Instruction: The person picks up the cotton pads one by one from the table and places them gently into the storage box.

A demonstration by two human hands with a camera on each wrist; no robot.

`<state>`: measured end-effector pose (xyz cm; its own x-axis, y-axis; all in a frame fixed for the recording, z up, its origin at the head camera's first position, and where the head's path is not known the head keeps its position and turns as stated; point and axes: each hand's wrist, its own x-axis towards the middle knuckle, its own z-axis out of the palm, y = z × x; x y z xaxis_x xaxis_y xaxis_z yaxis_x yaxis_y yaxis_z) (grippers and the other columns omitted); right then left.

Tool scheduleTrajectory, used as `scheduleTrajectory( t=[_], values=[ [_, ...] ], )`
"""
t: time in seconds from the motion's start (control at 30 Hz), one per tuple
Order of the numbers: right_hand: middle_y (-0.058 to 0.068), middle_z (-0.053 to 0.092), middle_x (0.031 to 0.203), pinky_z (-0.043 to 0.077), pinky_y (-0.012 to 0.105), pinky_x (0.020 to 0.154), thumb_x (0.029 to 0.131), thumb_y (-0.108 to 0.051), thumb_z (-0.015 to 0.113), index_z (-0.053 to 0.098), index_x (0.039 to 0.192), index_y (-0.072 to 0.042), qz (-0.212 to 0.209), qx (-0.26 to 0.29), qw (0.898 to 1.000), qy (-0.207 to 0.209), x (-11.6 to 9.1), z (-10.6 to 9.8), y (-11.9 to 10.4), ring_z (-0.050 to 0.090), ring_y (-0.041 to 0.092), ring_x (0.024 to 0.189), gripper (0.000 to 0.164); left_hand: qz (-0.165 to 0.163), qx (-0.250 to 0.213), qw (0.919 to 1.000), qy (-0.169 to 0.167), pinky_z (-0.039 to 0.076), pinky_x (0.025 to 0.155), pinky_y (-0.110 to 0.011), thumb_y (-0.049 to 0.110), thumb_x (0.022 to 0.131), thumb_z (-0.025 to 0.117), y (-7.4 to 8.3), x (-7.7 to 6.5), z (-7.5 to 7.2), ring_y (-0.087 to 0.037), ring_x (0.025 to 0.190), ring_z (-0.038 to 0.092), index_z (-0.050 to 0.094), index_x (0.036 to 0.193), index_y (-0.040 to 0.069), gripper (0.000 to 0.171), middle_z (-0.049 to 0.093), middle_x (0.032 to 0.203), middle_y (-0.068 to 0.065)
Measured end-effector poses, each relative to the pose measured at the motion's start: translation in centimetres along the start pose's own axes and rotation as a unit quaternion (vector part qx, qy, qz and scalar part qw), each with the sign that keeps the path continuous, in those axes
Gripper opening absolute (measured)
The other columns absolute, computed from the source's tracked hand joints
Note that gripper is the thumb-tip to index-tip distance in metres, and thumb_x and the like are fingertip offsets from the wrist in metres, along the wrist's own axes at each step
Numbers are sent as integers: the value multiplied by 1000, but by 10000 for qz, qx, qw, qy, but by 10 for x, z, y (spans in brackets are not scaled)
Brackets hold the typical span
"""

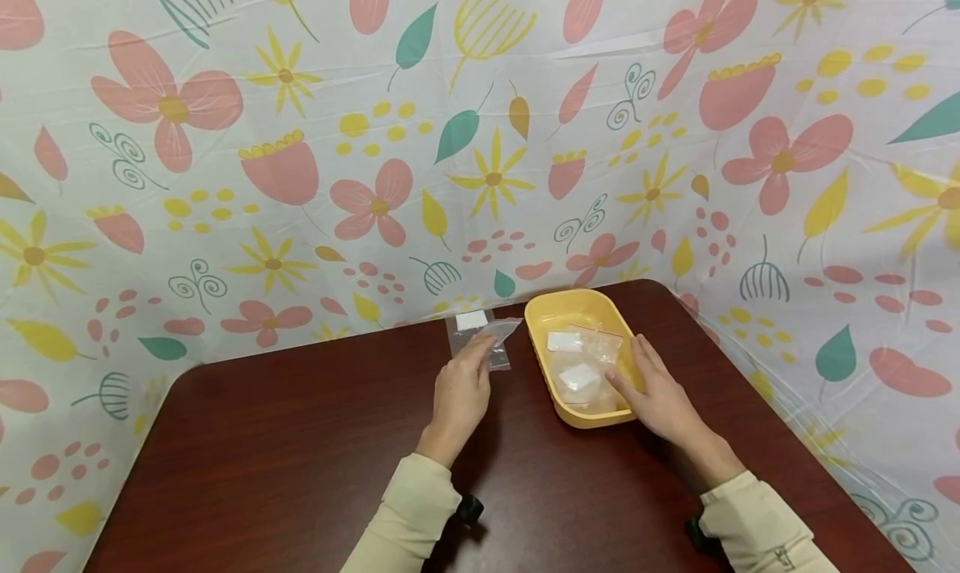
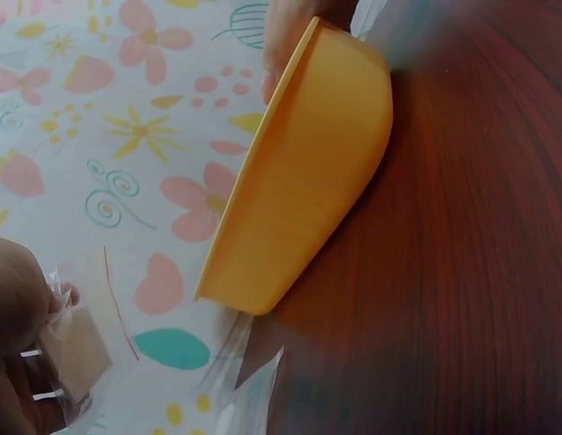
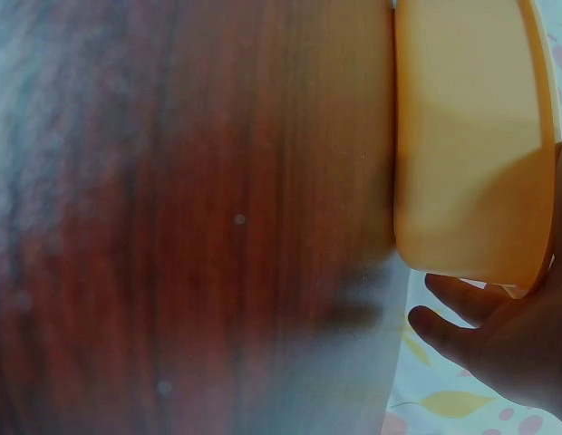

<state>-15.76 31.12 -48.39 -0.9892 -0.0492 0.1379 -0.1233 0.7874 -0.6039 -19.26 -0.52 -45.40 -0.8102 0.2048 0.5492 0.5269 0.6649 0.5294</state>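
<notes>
Left hand (image 1: pixel 459 398) pinches a clear bag (image 1: pixel 504 328), left of the yellow tray (image 1: pixel 546 381); its contents look like a small flat piece, hard to be sure. Another clear bag (image 1: pixel 498 362) lies below on the dark table (image 1: pixel 300 448). Right hand (image 1: pixel 663 402) grips the tray's right rim, thumb inside. White-patched bags (image 1: pixel 579 378) lie inside.

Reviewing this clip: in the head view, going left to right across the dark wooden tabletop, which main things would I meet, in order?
Beige fabric left sleeve → bare left hand → yellow rounded-rectangular plastic basin → bare right hand → beige fabric right sleeve.
</notes>
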Motion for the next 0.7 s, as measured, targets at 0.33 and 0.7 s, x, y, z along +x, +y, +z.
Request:
scheduleTrajectory(
  t=[0.33,0.7],
  values=[
    [26,7,164,23,68,111,103,-50,52,12,157,7,-9,23,10000,14,0,0,0,15,47,148,89,78,85,9996,-259,51,100,-41,5,104,54,11,4,14,-23,128,57,68,130,8,30,62,137,-8],
    [27,7,164,22,68,112,103,-50,52,13,157,8,-31,29,10000,37,1,0,0,13,46,149,89,405,27,9988,-290,49,103,-35,6,104,55,26,13,28,-23,127,59,69,127,8,28,62,137,-8]
  ],
)
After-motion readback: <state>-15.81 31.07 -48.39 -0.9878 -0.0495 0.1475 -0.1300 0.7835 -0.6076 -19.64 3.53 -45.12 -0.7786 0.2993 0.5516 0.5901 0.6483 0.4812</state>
